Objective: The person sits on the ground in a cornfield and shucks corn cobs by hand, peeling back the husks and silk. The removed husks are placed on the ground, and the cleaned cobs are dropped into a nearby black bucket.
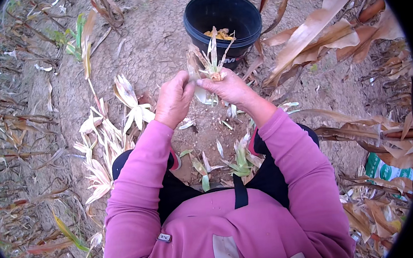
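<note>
My left hand [176, 96] pinches a pale dry corn husk leaf [193, 65] between thumb and fingers. Close beside it, my right hand [228, 87] is closed around a bunch of green and tan corn husk [214, 60] with a cut brown stalk end. The two hands nearly meet at the husk; whether an ear is inside my right hand is hidden. Just beyond them stands a black plastic bucket [200, 39] with yellow corn [223, 34] in its bottom.
Stripped husks [131, 106] lie in a heap on dry, cracked soil at the left, and more husk scraps [240, 159] lie between my feet. Dry corn stalks and leaves [312, 27] reach in from the right, near a green and white printed sack [388, 168].
</note>
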Demonstrator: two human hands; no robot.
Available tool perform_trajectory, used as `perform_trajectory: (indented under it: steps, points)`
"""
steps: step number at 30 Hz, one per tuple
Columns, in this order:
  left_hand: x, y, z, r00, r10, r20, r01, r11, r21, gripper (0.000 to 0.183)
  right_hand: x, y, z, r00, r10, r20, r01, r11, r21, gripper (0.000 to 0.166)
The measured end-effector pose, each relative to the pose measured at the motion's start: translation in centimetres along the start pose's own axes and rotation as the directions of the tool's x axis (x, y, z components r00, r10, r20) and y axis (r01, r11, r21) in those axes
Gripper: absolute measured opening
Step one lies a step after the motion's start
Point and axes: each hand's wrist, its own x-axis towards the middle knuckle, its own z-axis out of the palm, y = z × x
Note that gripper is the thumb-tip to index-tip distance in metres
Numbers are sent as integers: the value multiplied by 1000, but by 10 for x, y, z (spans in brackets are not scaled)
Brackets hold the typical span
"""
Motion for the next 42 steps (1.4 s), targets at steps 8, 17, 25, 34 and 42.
perform_trajectory:
  steps: [8,17,25,34,42]
  points:
    - [4,1,-16,954,-242,177,298,839,-456,14,-10,-20,4,995,69,-69,-69,998,5,19]
    - [2,11,-13,930,-200,307,324,841,-433,14,-8,-14,0,1000,-27,-14,26,999,-25,21]
    - [4,3,-12,918,-253,307,374,809,-453,13,-14,-25,-2,984,170,-42,-168,984,52,15]
    - [5,6,-12,926,-270,262,374,737,-563,11,-7,-5,-10,995,79,54,-89,970,228,20]
    - [7,1,-14,944,-279,179,331,800,-500,9,-15,-24,-7,986,145,-85,-132,980,149,27]
